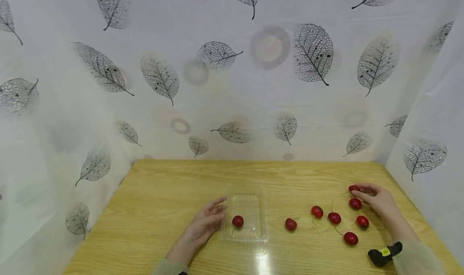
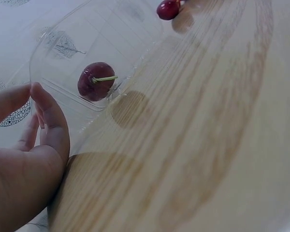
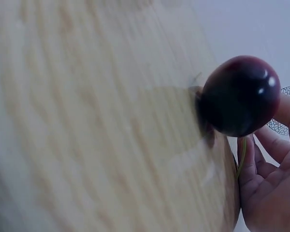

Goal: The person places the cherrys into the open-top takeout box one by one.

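My left hand [image 1: 206, 223] is at the left edge of a clear plastic container [image 1: 264, 218], its fairly straight fingertips right at the rim. One dark red cherry [image 1: 237, 221] with a stem lies inside the container. Over on the right, my right hand [image 1: 378, 200] pinches a cherry [image 1: 353, 188] between thumb and fingers at the far end of the group. Just nearer lies another cherry [image 1: 355, 203], which looms large in the right wrist view and hides the pinched one there.
Several more cherries lie loose on the wooden table [image 1: 163, 194], including one cherry [image 1: 291, 224] just right of the container. A black strap [image 1: 385, 254] sits at the right wrist. Leaf-patterned sheeting [image 1: 232, 106] encloses the table's back and sides.
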